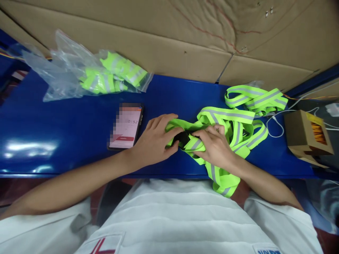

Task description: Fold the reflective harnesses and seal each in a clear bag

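Observation:
A tangle of neon yellow-green reflective strap (230, 114) with a grey stripe lies on the blue table in front of me. My left hand (159, 139) has its fingers curled round the left end of the strap, beside a black piece (181, 138) on it. Just to the right, my right hand (213, 143) pinches the strap, thumb below and fingers on top. One loop of the strap hangs over the table's front edge. The fingers partly hide the black piece, so its kind is unclear.
A phone (125, 127) lies left of my left hand. Clear plastic bags (71, 67) with green straps sit at the back left. More reflective straps (255, 97) lie at the back right, near white cables and an open cardboard box (302, 132). Cardboard lines the table's back.

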A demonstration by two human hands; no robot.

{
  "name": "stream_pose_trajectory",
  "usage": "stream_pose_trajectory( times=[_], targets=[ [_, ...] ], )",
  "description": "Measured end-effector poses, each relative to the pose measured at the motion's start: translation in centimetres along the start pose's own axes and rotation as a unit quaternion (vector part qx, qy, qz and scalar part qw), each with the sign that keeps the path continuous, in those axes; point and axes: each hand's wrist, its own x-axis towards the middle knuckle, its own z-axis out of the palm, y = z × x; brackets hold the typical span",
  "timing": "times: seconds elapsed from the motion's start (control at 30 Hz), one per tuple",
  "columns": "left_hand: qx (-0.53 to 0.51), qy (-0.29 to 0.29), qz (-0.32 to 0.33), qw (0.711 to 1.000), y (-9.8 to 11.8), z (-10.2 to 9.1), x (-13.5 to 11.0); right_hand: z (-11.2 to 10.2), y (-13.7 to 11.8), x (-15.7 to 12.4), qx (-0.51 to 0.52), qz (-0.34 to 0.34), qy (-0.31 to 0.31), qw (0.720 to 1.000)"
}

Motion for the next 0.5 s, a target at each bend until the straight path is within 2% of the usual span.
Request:
stream_pose_trajectory(
  times=[0.07,0.13,0.3,0.4,0.5],
  targets=[
    [-0.014,-0.025,-0.013,1.000,-0.19,-0.07,0.14,0.09,0.03,-0.01,-0.006,-0.024,0.015,1.000],
    [-0.042,-0.042,0.003,0.998,-0.54,-0.20,0.21,0.08,0.01,-0.02,-0.013,-0.043,0.029,0.999],
    [-0.096,-0.039,0.014,0.995,-0.90,-0.72,0.22,-0.08,-0.14,-0.22,-0.034,-0.070,0.056,0.995],
    [-0.075,-0.032,0.028,0.996,-0.54,-0.95,0.18,-0.25,-0.30,-0.24,-0.040,-0.093,0.071,0.992],
    [-0.018,-0.008,0.072,0.997,-0.19,-1.02,0.13,-0.50,-0.47,-0.04,-0.050,-0.119,0.085,0.988]
  ],
)
